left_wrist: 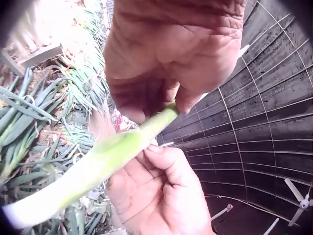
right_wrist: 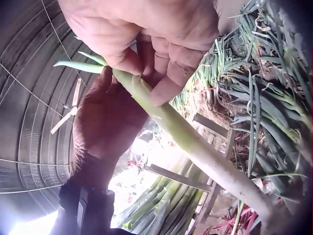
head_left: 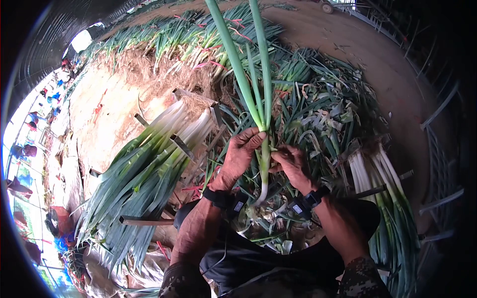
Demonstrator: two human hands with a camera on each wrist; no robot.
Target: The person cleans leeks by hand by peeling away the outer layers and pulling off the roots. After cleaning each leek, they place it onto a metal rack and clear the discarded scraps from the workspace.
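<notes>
A long green onion (head_left: 265, 161) stands nearly upright before me, its green leaves at the top and its white root end at the bottom. My left hand (head_left: 239, 155) grips it just below where the leaves part, thumb and fingers around the stalk. Lower on the stalk, my right hand (head_left: 294, 166) pinches at its outer layer. In the right wrist view, the right thumb and fingertips (right_wrist: 164, 90) meet at a small raised flap on the pale green part. The left wrist view shows the white end of the stalk (left_wrist: 58, 193) pointing to the lower left.
Trimmed green onions (head_left: 149, 159) lie in a metal rack (head_left: 146, 221) at left, with another bunch (head_left: 385, 193) in a rack at right. Leaf scraps (head_left: 323, 119) cover the ground ahead. Tied onion bundles (head_left: 198, 39) lie farther back, beside bare earth (head_left: 328, 32).
</notes>
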